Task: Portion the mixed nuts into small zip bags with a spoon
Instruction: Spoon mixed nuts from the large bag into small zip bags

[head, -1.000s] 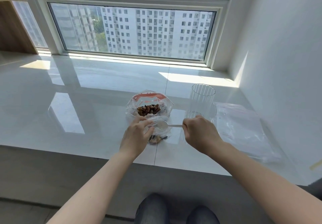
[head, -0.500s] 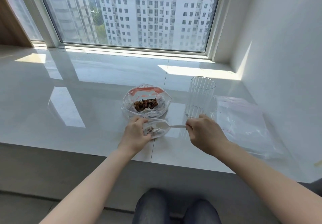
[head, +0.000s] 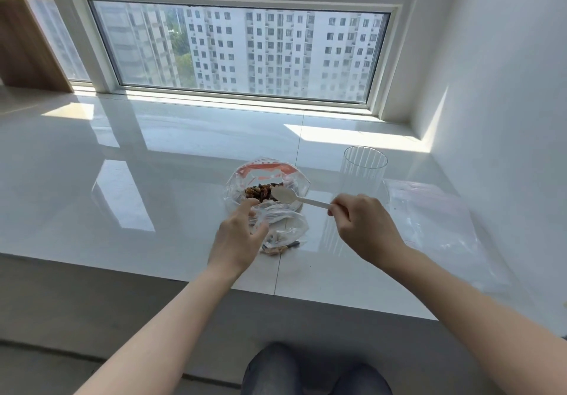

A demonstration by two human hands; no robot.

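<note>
Left hand (head: 237, 238) is clamped on the small bag (head: 283, 230), few nuts inside, at counter (head: 153, 179) front edge. Behind it, the big bag (head: 265, 176) w/ mixed nuts (head: 260, 191) is open. Spoon (head: 287, 195) is held over the nuts, pinched by right hand (head: 363, 225). Glass (head: 363, 170) and spare bags (head: 429, 210) lie to the right.

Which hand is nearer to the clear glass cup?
The right hand. It holds the spoon just in front of the cup, slightly to its left. The left hand is farther left, at the small bag.
</note>
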